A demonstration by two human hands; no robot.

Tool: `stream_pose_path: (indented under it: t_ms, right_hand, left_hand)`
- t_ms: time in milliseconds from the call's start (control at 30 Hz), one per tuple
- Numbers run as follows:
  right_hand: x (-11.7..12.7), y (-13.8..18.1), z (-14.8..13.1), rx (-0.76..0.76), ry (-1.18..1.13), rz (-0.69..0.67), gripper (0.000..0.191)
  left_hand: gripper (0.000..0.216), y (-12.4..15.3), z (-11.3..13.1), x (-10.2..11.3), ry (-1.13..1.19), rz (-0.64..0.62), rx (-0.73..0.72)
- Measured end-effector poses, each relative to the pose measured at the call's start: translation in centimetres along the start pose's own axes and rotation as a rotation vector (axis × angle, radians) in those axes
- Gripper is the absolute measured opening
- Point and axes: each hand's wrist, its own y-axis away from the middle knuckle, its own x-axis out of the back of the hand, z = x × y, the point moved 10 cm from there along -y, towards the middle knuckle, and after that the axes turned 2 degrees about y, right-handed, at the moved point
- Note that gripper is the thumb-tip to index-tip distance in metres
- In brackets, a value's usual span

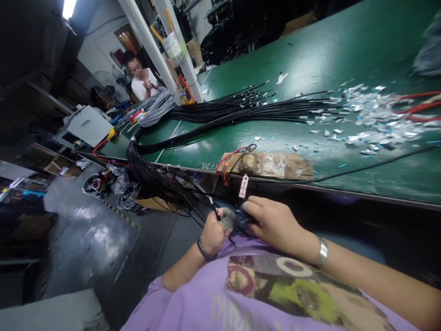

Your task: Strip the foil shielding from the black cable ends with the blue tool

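My left hand [214,231] is closed around a black cable [217,214], with greyish tape wrapped on the thumb. Thin, blurred bluish strands [241,217] show between my two hands. My right hand [274,223] is closed in a pinch close to these strands, and one of its fingers has a pale wrap. What its fingertips grip is hidden. Just above them stands a flat pale pink strip [243,186] with a hole at its top; I cannot tell whether my right hand holds it. A large bundle of black cables [144,172] droops over the table edge to the left.
A green table [379,170] carries more black cables [262,112], grey cables [156,110] and scattered foil scraps [379,115]. A taped wooden board [289,166] lies at its front edge. Another person [144,85] is at the far left, behind a white post [151,50].
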Motion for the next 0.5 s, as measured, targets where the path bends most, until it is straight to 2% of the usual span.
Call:
stream_pose_path:
  t_ms: [133, 267, 367, 433, 500]
  right_hand:
    - [0.9, 0.9, -2.4, 0.237, 0.135, 0.144, 0.016]
    - [0.4, 1.1, -3.3, 0.374, 0.149, 0.113, 0.018]
    - [0.0, 0.4, -2.2, 0.309, 0.131, 0.056, 0.017]
    - [0.0, 0.0, -0.7, 0.184, 0.055, 0.038, 0.015]
    - [0.0, -0.2, 1.0, 0.040, -0.119, 0.032, 0.012]
  left_hand:
    - [0.053, 0.0, -0.2, -0.4, 0.036, -0.003, 0.022]
    - [0.051, 0.1, -0.7, -0.1, 0.119, -0.003, 0.072]
    - [0.050, 0.2, -0.8, 0.1, 0.156, -0.005, 0.079]
    - [0.048, 0.1, -0.6, 0.3, 0.172, 0.000, 0.073]
    - [0.047, 0.0, -0.6, 0.5, 0.183, 0.007, 0.076]
